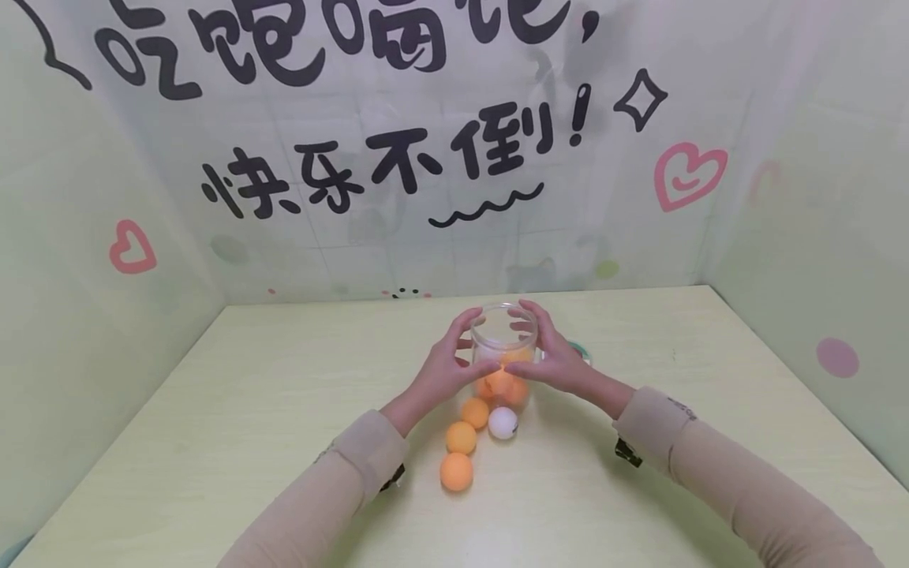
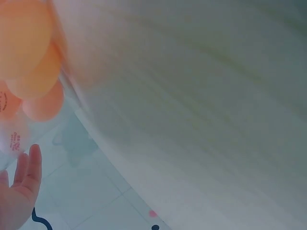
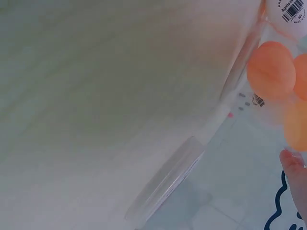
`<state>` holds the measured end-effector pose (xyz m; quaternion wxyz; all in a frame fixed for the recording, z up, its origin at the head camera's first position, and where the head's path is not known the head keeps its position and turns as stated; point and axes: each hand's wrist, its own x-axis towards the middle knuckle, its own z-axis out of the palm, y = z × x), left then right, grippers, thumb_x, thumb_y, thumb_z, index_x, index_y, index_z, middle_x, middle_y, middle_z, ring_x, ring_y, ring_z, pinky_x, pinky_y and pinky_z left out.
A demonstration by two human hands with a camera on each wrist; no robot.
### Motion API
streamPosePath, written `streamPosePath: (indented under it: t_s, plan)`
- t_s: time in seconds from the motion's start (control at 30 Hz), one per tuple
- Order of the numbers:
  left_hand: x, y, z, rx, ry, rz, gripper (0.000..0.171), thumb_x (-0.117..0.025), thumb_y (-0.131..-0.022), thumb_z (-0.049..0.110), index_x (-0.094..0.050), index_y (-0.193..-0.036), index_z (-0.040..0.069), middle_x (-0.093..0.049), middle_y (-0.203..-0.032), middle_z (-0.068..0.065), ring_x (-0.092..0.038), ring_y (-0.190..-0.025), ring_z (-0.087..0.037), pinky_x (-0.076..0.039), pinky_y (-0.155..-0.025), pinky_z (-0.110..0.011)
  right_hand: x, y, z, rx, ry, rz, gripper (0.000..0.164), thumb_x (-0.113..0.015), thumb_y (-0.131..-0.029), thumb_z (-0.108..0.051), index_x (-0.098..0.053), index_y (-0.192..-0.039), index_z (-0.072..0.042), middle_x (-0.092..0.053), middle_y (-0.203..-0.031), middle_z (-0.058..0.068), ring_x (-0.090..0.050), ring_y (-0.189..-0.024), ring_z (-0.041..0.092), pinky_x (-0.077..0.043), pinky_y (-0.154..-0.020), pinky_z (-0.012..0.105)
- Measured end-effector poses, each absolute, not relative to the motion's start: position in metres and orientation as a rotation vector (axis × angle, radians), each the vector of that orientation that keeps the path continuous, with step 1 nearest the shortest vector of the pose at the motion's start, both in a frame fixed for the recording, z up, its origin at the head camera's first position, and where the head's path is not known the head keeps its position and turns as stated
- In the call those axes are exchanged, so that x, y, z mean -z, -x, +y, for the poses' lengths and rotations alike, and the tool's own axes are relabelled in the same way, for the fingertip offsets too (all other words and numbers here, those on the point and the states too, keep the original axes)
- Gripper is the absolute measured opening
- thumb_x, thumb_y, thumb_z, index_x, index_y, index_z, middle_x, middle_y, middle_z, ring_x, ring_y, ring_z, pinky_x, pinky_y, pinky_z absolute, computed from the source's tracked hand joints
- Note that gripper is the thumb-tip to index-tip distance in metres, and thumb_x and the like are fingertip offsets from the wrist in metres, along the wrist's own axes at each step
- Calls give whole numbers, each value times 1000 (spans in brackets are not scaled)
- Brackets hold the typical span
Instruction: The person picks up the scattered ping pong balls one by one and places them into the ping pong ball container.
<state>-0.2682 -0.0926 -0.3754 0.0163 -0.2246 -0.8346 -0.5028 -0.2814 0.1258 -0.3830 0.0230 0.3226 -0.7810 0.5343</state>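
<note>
A clear round jar [image 1: 504, 345] stands mid-table with its mouth uncovered, holding several orange table tennis balls [image 1: 500, 385]. My left hand [image 1: 449, 364] grips the jar's left side, thumb across the front. From the right, my right hand [image 1: 561, 361] grips it the same way, the thumbs nearly meeting. Fingers [image 2: 29, 175] reach near the balls in the left wrist view. A fingertip shows beside the jar in the right wrist view, where printed white balls [image 3: 293, 10] also appear. Just in front of the jar lies a white ball [image 1: 503, 424].
Three loose orange balls [image 1: 457, 472] run in a line toward the front, left of the white one. A round clear lid [image 3: 168, 179] with a greenish top lies on the table [image 1: 298, 394], partly behind my right hand. A printed curtain [image 1: 341, 260] surrounds the back and sides.
</note>
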Motion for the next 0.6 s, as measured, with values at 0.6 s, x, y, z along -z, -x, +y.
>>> streamPosePath:
  t_s: [0.6]
  plan:
    - [359,267,-100,1582,714,-2731,83,-72,-92,23,-21,-158,20,-35,-161,-16,-54,-130,-40,-52,-100,-51,390,286,126,-1667,-1021,-2343,91,-77,-85,-11,-14,-149,6,-31,-151,35,-39,-135,55,-35,-109,67]
